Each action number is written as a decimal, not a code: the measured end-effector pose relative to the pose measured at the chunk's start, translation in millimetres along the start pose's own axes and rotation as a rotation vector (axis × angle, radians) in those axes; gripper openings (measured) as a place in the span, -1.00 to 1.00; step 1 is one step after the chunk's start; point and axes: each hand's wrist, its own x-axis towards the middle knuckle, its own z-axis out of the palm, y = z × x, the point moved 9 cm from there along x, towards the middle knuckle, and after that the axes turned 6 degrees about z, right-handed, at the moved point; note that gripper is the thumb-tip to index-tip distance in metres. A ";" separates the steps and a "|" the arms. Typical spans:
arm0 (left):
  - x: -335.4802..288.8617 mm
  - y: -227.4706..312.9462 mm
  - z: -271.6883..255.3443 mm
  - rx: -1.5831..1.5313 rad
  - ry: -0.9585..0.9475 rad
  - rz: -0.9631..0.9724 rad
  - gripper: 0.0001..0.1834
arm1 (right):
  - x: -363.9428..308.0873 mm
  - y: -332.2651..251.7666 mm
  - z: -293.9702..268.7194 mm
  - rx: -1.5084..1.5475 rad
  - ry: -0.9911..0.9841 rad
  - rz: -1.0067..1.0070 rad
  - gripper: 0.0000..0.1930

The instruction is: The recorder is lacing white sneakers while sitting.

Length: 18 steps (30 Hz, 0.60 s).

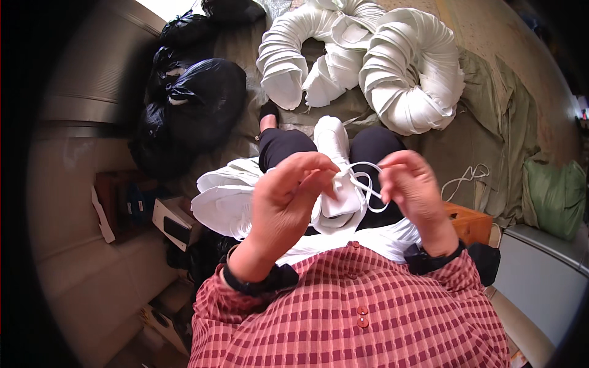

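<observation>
A white shoe [332,136] rests across my lap, toe pointing away from me, its tongue and opening nearest my body. A white shoelace [370,182] curves in loops above it, between my two hands. My left hand [293,187] is closed at the left of the shoe, thumb and fingers pinched near the lace. On the right, my right hand [410,184] pinches the lace's other side between thumb and fingertips. A stack of nested white shoe pieces [224,199] lies by my left thigh, partly behind my left hand. White cloth [383,241] covers my lap.
Curled rows of nested white shoe pieces [410,76] lie on the green floor cloth [485,122] ahead. Black plastic bags [205,92] stand at the left, near cardboard boxes [172,221]. To the right are a wooden box [471,224], loose white cord [467,178] and a green sack [555,196].
</observation>
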 end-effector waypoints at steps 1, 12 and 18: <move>-5.0 -19.2 -1.1 0.106 -0.008 -0.036 -0.84 | 6.2 5.9 7.6 -0.275 0.081 -0.045 -0.90; -27.6 -31.0 32.2 1.270 -0.234 0.408 -0.74 | 37.7 1.6 29.8 -1.215 0.298 -0.425 -0.85; -26.3 -46.5 44.4 1.446 -0.361 0.285 -0.84 | 20.4 8.2 18.1 -1.063 0.282 -0.159 -0.84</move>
